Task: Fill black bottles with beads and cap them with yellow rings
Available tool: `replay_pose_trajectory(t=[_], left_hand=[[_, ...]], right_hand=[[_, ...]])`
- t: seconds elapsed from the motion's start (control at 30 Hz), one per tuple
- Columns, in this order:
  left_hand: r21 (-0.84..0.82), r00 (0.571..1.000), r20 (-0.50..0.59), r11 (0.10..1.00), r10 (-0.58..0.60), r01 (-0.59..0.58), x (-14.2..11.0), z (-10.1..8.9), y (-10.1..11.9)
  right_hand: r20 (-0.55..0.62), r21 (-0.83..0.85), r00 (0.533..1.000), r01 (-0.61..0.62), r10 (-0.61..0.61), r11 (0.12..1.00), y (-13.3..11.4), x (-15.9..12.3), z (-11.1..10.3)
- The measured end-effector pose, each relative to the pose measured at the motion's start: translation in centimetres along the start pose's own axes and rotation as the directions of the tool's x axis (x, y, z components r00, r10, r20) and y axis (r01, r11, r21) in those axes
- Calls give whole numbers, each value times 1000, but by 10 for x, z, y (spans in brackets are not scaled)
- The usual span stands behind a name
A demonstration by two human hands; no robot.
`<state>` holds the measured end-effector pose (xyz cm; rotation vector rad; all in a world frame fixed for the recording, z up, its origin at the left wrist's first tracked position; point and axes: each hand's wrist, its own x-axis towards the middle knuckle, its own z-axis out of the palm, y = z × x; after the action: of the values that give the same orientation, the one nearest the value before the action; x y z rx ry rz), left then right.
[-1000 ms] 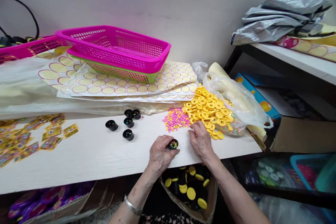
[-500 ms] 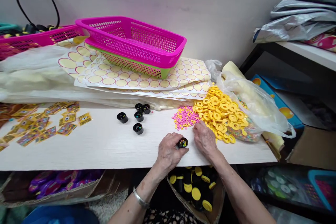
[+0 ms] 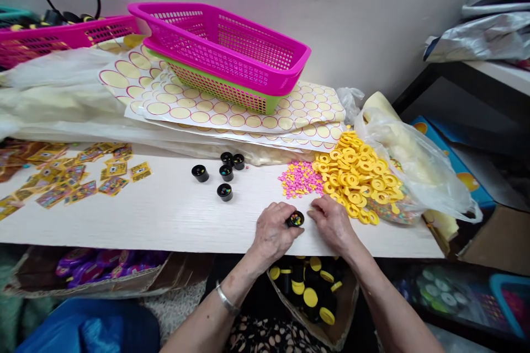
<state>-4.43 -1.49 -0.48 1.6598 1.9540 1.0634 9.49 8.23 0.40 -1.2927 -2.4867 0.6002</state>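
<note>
My left hand grips a small round black cup between thumb and fingers, just above the white tabletop. Colourful little beads or candies show inside the cup. My right hand is close by on the right, its thumb and fingers pinched together. Whatever the fingertips hold is too small to make out. Behind it lies a heap of tiny pink and yellow pieces, beside a large pile of yellow plastic rings. Several other black cups stand to the left with bits inside.
Printed yellow packets are scattered at the left. Stacked pink and green baskets rest on sticker sheets at the back. A plastic bag lies at the right. Below the table edge sits a box of black, yellow-capped containers.
My right hand has drawn away from the pink and yellow pieces toward me, near the cup. My left hand still holds the cup. The whole view has shifted slightly.
</note>
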Motion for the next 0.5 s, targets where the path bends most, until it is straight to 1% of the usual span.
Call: replay_pose_trajectory(t=[0.07, 0.1, 0.17, 0.23, 0.3, 0.37, 0.43, 0.5], left_hand=[[6, 1000, 2, 1000, -2, 2, 0, 0, 0], [9, 1000, 3, 1000, -2, 2, 0, 0, 0], [18, 1000, 6, 1000, 1, -1, 0, 1, 0], [30, 1000, 9, 999, 11, -12, 0, 2, -1], [33, 1000, 4, 999, 21, -21, -1, 2, -1], [30, 1000, -8, 999, 25, -25, -1, 3, -1], [33, 1000, -9, 999, 26, -26, -2, 4, -1], [41, 1000, -1, 999, 29, -29, -2, 4, -2]], right_hand=[[-43, -44, 998, 43, -45, 998, -1, -6, 4], [-75, -38, 996, 53, -55, 998, -2, -9, 5], [-147, 55, 985, 96, -87, 994, -7, -12, 4], [-178, 168, 971, 191, -161, 967, -13, -15, -1], [-143, 191, 952, 294, -270, 937, -21, -17, -7], [-81, 131, 930, 366, -358, 921, -27, -19, -11], [-41, 61, 917, 398, -396, 915, -30, -20, -12], [-23, 18, 914, 406, -406, 913, -31, -20, -11]])
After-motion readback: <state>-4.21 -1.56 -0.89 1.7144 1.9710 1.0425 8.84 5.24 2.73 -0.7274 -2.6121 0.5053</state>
